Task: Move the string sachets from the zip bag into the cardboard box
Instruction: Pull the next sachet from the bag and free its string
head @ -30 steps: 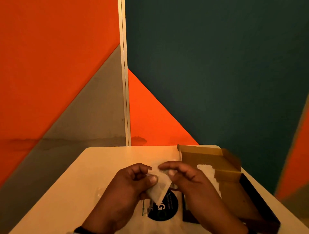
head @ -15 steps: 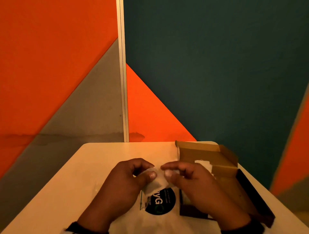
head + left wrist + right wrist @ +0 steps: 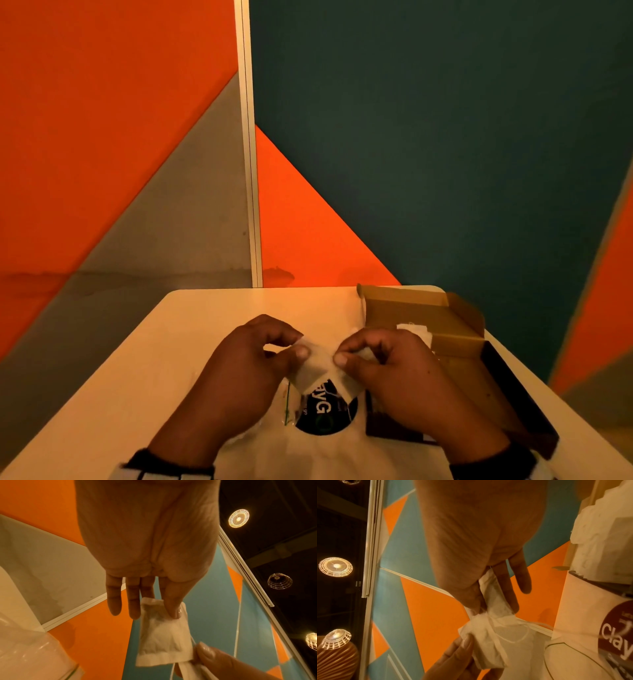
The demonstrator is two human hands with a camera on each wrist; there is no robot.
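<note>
Both hands hold white string sachets just above the table. My left hand point(image 3: 294, 346) pinches one flat sachet point(image 3: 313, 368) point(image 3: 163, 637) between thumb and fingers. My right hand point(image 3: 346, 353) pinches a second, crumpled sachet point(image 3: 494, 609) whose thin string point(image 3: 513, 641) loops below it. The two sachets touch where the hands meet. Under the hands lies the clear zip bag point(image 3: 322, 442) with a round dark label point(image 3: 325, 411). The open cardboard box point(image 3: 411, 311) stands to the right, with several white sachets point(image 3: 416, 330) in it.
The pale table point(image 3: 137, 377) is small with rounded far corners; its left half is bare. The box's dark-lined lid point(image 3: 513, 394) lies open toward the right edge. Orange, grey and teal wall panels point(image 3: 445, 137) rise right behind the table.
The hands have drawn slightly apart, each now pinching its own sachet. The view has tilted a little, showing more of the box.
</note>
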